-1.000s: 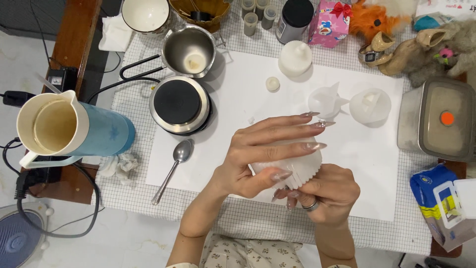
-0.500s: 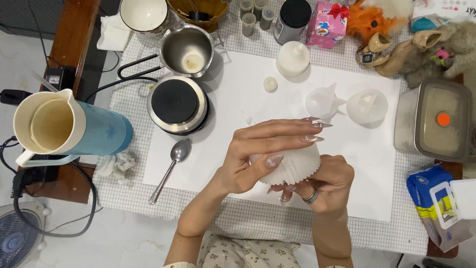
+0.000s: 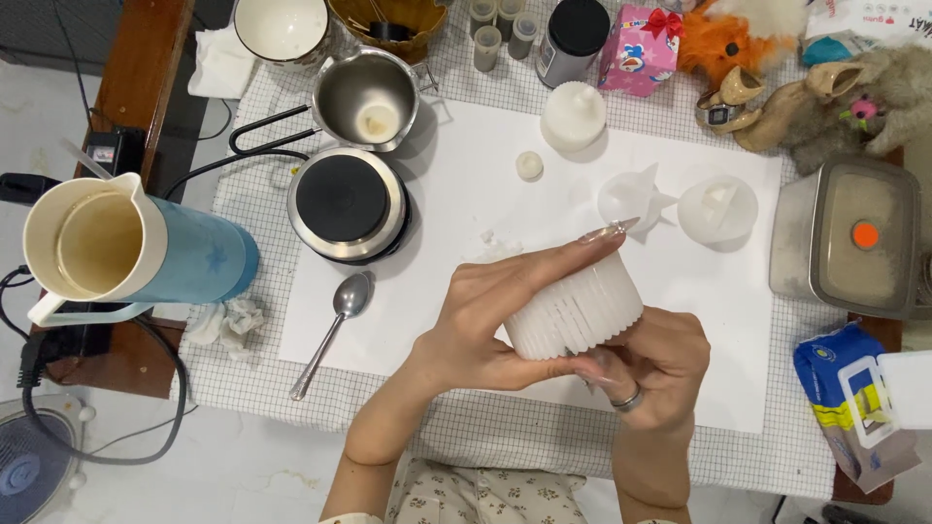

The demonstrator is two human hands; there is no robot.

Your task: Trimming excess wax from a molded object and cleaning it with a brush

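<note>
Nearest you, both hands grip one white ribbed cylinder (image 3: 580, 312), matte and waxy-looking, its side cut with close vertical flutes, held tilted above the white sheet (image 3: 485, 175). Your left hand (image 3: 505, 311) wraps it from the left and over the top, fingers laid long across the ribs, thumb pressed underneath; long pointed nails show at the fingertips. Your right hand (image 3: 652, 364) cups it from below and to the right, fingers curled closed around its lower end, a metal ring on one finger. The cylinder sits between the two palms, touching both, clear of the tabletop (image 3: 466, 437), which wears a white cloth with a fine grid. Left of the hands a metal spoon (image 3: 332, 328) lies on the sheet's edge, bowl up, with a crumpled tissue (image 3: 231, 320) just beside it. Farther left, a blue jug (image 3: 126, 254) with a cream lining lies on its side. Beyond the spoon stands a round hot plate (image 3: 348, 202), black top in a shiny steel ring, and behind it a small steel pitcher (image 3: 369, 97) with pale residue at the bottom. Past your fingertips, two translucent white moulds: a star-shaped one (image 3: 631, 199) and a round one (image 3: 716, 209). A small white disc (image 3: 529, 165) and a domed white piece (image 3: 573, 114) lie farther. At right, a steel lidded box (image 3: 849, 238).
</note>
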